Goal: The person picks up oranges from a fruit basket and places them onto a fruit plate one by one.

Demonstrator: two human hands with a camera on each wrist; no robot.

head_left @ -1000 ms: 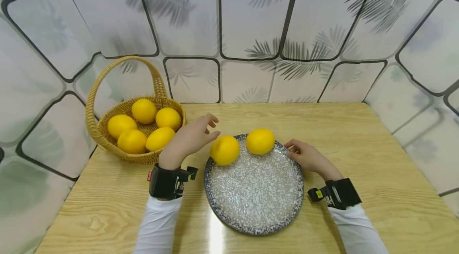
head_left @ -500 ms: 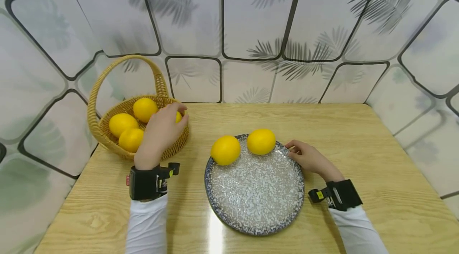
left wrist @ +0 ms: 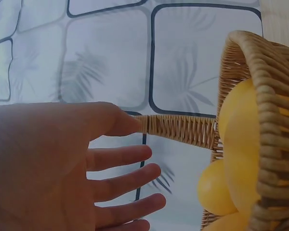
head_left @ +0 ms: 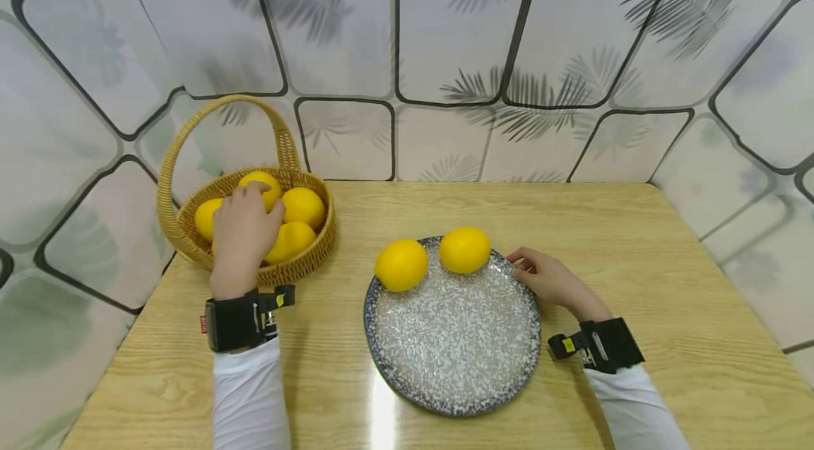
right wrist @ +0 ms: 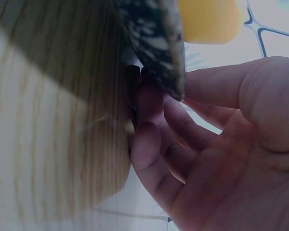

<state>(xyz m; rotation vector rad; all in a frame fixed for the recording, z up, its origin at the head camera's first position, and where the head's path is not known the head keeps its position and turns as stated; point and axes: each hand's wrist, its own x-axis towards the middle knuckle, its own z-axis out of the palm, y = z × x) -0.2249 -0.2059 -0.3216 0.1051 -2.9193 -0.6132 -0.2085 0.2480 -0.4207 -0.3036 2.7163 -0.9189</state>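
Observation:
My left hand [head_left: 244,234] hovers over the wicker basket [head_left: 308,263] in the head view, holding nothing. In the left wrist view its fingers [left wrist: 123,185] reach out, spread apart. Several lemons [head_left: 292,241] lie in the basket; the hand partly hides the left ones. On the round speckled plate [head_left: 458,337], one lemon [head_left: 401,265] sits at the left rim and a second lemon [head_left: 465,250] at the far rim. My right hand [head_left: 552,279] grips the plate's right rim. The right wrist view has the thumb on top and the curled fingers [right wrist: 149,144] underneath.
A light wooden table [head_left: 636,245] bears the plate and basket. Behind it stands a patterned wall covering [head_left: 458,40]. The basket's tall handle [head_left: 167,174] arches over its left side.
My left hand has swung left from beside the plate's lemons to over the basket, crossing its right-hand lemons. My right hand and both lemons on the plate have stayed in place.

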